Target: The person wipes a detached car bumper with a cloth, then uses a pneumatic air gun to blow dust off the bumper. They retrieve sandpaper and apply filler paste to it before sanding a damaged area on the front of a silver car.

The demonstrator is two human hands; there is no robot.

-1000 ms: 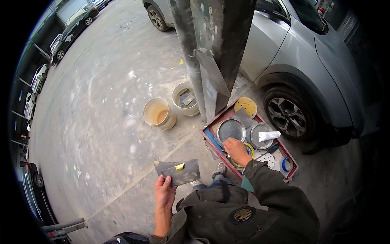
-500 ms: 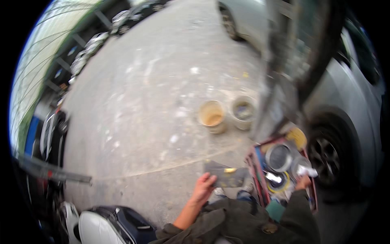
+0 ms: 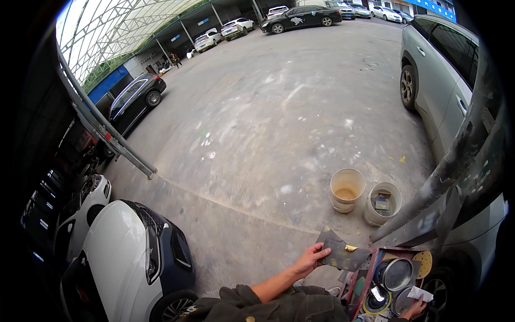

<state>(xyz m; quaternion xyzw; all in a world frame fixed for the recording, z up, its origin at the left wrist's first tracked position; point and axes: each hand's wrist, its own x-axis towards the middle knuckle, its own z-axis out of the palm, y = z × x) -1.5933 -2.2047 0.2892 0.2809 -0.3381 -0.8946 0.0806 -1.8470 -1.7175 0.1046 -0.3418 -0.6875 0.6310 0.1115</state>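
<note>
While my left hand (image 3: 311,261) pinches the dark sheets (image 3: 343,256) between thumb and fingers, they hang over the floor just beside the tray, their right end meeting its near-left corner in my view. A small yellow piece (image 3: 350,248) sits on the sheets' upper edge. My right hand (image 3: 413,309) is low at the tray's right side, fingers at the lower edge of a white tube (image 3: 420,293); whether they have closed on it, I cannot tell.

Inside the red-edged tray (image 3: 374,257), things crowd close to that hand: a wide round tin (image 3: 398,275) with a metallic top, a yellow disc (image 3: 422,263) with holes at the far corner, and a yellow-rimmed round thing (image 3: 378,304) nearer me. Just past the tray's right side, a dark wheel (image 3: 441,288) leaves little room.

Beyond the tray, a slanting steel post (image 3: 456,161) cuts across my view and hides part of the silver car (image 3: 424,64). Left of its foot stand two pale buckets close together: the left bucket (image 3: 343,205) is tan inside, the right bucket (image 3: 374,216) holds some flat pieces. Well apart on my left, a white car (image 3: 115,236) with a dark front fills the floor's edge.
</note>
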